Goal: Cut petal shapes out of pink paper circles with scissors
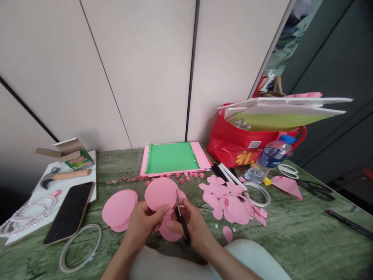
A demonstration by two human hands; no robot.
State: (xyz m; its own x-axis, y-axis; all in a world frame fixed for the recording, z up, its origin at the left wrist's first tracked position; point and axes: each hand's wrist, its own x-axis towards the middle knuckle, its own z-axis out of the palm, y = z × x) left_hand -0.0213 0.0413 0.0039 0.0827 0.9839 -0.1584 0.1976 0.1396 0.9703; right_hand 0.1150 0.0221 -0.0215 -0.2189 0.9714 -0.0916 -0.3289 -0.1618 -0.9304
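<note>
My left hand point(143, 222) pinches a round pink paper disc point(160, 192) and holds it upright over the table's near edge. My right hand point(190, 224) is closed around black scissors point(181, 217), whose blades point up against the disc's right edge. More pink discs point(119, 209) lie flat just left of my hands. A heap of cut pink petals point(225, 200) lies to the right, and one loose petal point(227, 233) sits close to my right wrist.
Green and pink paper sheets point(172, 157) lie at the back. A phone point(70, 211), tape rings point(79, 247), hammer point(62, 176) and beads point(25, 212) sit left. A red bag point(233, 146), water bottle point(269, 158), tape point(260, 193), another pair of scissors point(316, 188) and pen point(348, 223) sit right.
</note>
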